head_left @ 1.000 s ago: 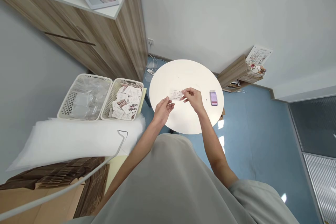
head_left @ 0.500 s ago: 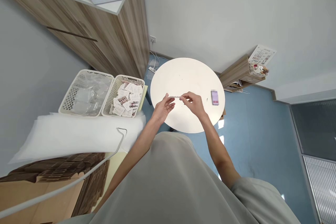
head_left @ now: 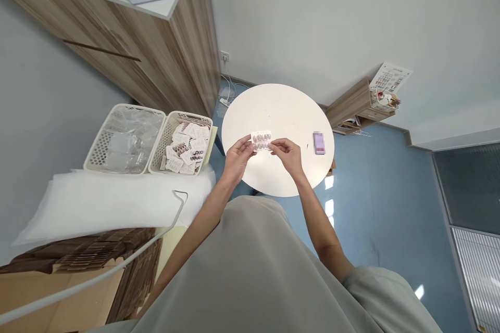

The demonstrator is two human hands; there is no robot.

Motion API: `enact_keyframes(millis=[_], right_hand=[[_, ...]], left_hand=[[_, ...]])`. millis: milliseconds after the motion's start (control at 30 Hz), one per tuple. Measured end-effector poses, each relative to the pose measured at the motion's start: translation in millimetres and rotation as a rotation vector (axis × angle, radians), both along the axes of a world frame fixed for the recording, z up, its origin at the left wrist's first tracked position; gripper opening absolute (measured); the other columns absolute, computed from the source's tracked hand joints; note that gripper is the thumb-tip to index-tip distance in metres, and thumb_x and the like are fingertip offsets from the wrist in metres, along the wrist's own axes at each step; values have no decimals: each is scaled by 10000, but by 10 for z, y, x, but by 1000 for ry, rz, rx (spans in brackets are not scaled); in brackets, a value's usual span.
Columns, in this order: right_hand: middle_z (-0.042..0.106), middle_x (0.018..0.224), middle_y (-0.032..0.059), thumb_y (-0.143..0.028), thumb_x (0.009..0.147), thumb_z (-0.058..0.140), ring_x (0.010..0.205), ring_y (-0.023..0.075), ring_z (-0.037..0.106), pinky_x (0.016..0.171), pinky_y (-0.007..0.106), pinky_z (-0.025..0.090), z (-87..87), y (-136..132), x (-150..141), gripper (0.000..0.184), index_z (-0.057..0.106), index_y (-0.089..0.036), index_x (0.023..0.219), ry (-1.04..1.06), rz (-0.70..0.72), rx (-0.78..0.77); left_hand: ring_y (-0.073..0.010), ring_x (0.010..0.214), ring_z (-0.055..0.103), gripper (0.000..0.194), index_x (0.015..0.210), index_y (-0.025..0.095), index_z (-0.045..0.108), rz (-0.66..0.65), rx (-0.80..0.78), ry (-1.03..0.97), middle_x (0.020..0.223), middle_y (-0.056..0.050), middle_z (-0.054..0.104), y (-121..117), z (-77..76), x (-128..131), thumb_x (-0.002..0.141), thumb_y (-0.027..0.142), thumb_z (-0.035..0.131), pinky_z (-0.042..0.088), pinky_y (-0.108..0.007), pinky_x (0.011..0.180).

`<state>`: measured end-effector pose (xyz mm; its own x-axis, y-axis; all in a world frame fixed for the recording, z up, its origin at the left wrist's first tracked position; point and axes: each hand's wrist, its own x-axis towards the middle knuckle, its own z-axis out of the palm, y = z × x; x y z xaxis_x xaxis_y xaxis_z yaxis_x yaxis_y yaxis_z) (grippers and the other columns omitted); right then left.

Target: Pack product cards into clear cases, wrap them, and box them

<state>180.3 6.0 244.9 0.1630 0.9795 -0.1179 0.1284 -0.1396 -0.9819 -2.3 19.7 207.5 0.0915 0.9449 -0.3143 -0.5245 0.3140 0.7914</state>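
The wood-grain cabinet is the biggest thing before me, rising beyond my left arm. Next comes the round white counter, directly in front of me. To my left lies a stack of translucent white sheeting, with folded brown cardboard on the nearer side of it. Just beyond the sheeting, two white baskets stand side by side: the larger basket is full of clear plastic bags, and the smaller basket carries a loose heap of printed cards.

My left grip pinches the left end of a small nail card, thumb nearest me and index finger reaching up beside it. My right grip pinches the opposite end between thumb and fingertips. The card is above the counter, left of its middle, its two rows of glossy pinkish nails facing me. Near the counter's right edge lies a purple rectangular item, its surface blurred out. The smallest thing is a dark speck just left of it.
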Motion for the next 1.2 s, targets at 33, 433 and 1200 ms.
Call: enact_keyframes(millis=[33, 433, 1200], right_hand=[[788, 957, 43, -616, 754, 878, 862, 198, 752, 835, 370, 671, -24, -1, -16, 437, 767, -234, 934, 7, -11, -7], [785, 962, 22, -649, 680, 928, 908, 180, 762, 812, 315, 660, -168, -12, -48, 562, 656, -241, 955, 225, 16, -141], [794, 1011, 39, -499, 868, 767, 822, 195, 707, 796, 338, 598, 19, -15, -295, 243, 797, -259, 885, -178, -74, -30]], left_hand=[[-207, 1036, 710, 502, 1183, 225, 786, 11, 7, 25, 1059, -62, 742, 1, -6, 4, 742, 390, 959, 590, -325, 906], [-279, 1298, 674, 470, 1152, 220, 792, -266, -4, -226, 1278, -113, 766, -22, 125, -65, 787, 463, 962, 510, -434, 1153], [-318, 1317, 661, 672, 1251, 219, 767, 8, 62, 250, 1391, -130, 704, 56, -5, 14, 631, 246, 1025, 510, -449, 1162]])
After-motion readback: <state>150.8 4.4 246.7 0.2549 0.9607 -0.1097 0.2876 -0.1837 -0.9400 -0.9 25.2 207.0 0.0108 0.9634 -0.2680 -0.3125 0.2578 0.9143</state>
